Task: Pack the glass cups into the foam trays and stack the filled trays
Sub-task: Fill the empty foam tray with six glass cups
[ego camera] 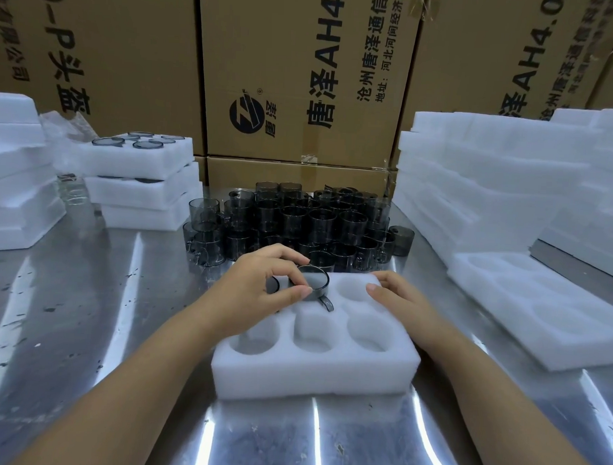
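Observation:
A white foam tray [313, 373] with round pockets lies on the metal table in front of me. My left hand [260, 283] pinches the rim of a smoky grey glass cup [315, 282] that sits in the tray's back middle pocket, its handle pointing toward me. Another dark cup [273, 285] shows under that hand in the back left pocket. My right hand [397, 296] rests with straight fingers on the tray's back right edge. The three front pockets and the back right pocket hold nothing. A crowd of several grey glass cups [298, 225] stands behind the tray.
Filled foam trays [142, 183] are stacked at the back left. Empty foam trays [493, 191] are piled high on the right, with one flat tray [540, 306] beside them. More foam [12, 170] sits at the far left. Cardboard boxes [305, 74] wall off the back.

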